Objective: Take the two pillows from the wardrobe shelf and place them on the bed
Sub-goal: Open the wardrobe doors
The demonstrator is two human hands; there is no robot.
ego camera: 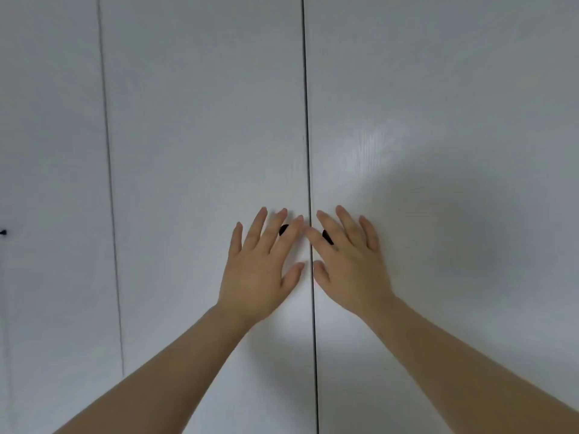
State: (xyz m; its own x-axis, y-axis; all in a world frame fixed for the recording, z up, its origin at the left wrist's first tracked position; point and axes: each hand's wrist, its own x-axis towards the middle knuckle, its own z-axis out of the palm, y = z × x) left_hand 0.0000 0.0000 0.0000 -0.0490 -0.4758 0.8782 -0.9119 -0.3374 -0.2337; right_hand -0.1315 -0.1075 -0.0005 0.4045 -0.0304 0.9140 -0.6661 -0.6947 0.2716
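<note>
**Both hands up at the shut wardrobe doors**

The pillows are out of sight: the wardrobe (438,73) is closed in front of me, white panels filling the view. My left hand (261,267) is flat up against the left door (203,120), fingers (257,225) straight and fanned apart, thumb pointing in toward the seam (308,151). A small black left knob (283,229) peeks out between my middle and index fingers. My right hand (351,267) mirrors it on the right door (454,151): fingers straight and spread, the black right knob (327,237) showing between index and middle. The two index tips almost meet at the seam, one on each side, and the thumbs sit close either side of it lower down. Neither hand curls round anything. I can't quite tell whether my fingertips are pressing the panels or just short of them. Both bare forearms run in from the bottom corners. Far left, past another seam, a third door (50,136) carries its own dark knob (3,232) at the frame's edge.
</note>
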